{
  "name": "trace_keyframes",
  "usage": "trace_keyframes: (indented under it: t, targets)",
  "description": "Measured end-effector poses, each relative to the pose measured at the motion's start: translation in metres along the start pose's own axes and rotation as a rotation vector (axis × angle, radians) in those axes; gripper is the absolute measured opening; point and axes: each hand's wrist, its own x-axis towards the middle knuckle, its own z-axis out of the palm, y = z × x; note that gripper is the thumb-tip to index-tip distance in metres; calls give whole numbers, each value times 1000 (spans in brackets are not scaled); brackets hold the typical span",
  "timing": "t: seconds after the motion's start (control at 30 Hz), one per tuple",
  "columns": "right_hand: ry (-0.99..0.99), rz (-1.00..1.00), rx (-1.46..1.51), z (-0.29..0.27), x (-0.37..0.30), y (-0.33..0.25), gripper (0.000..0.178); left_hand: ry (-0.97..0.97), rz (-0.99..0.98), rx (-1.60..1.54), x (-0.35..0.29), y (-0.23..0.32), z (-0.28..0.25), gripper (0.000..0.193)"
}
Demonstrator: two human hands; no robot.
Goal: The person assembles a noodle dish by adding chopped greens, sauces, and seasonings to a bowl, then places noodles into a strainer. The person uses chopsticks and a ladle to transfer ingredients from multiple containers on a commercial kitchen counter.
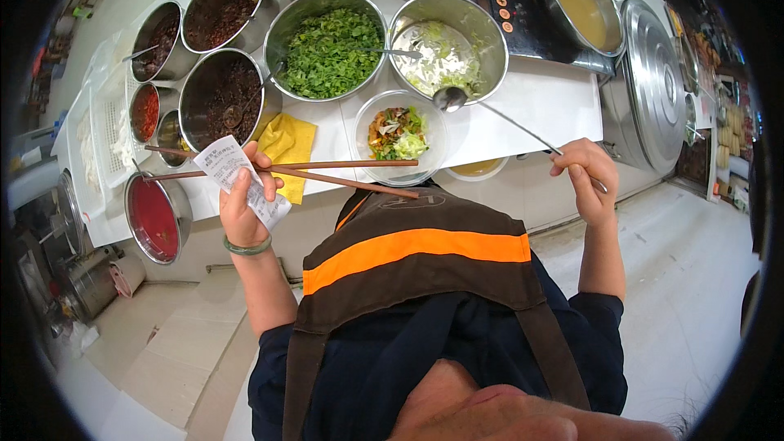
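My left hand [245, 193] is closed around a pair of long brown chopsticks [347, 165] and a white paper receipt [233, 167]. The chopsticks point right, their tips reaching the front of a clear bowl [359, 126] that holds chopped greens and mixed toppings. In my right hand [590, 175], fingers grip the handle end of a metal ladle [523, 126]. Its small round head is at the front rim of a steel pot [500, 65] with pale chopped vegetables inside. Beside it, another steel pot [273, 28] is full of chopped green herbs.
Steel pots of dark sauce [189, 114] stand at the left, near a bowl of red liquid [155, 216]. A yellow cloth [290, 143] lies by the table's front edge. At the right are a pan of yellowish broth [581, 8], an induction cooker [523, 16] and a large lidded pot [653, 73].
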Motion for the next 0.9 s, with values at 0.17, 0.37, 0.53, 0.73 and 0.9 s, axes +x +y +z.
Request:
trace_keyframes:
  t: [0.17, 0.37, 0.53, 0.73, 0.9]
  targets:
    - [122, 52, -44, -1, 3, 15, 13, 8, 0, 4, -1, 1, 4, 38]
    - [362, 413, 306, 24, 12, 67, 19, 25, 3, 32, -3, 5, 9, 39]
    - [484, 709, 638, 57, 38, 122, 23, 32, -2, 32, -5, 7, 11, 40]
    - [252, 798, 722, 63, 48, 147, 27, 62, 12, 16, -10, 8, 5, 39]
    - [164, 851, 599, 35, 40, 158, 34, 82, 23, -2, -16, 4, -7, 38]
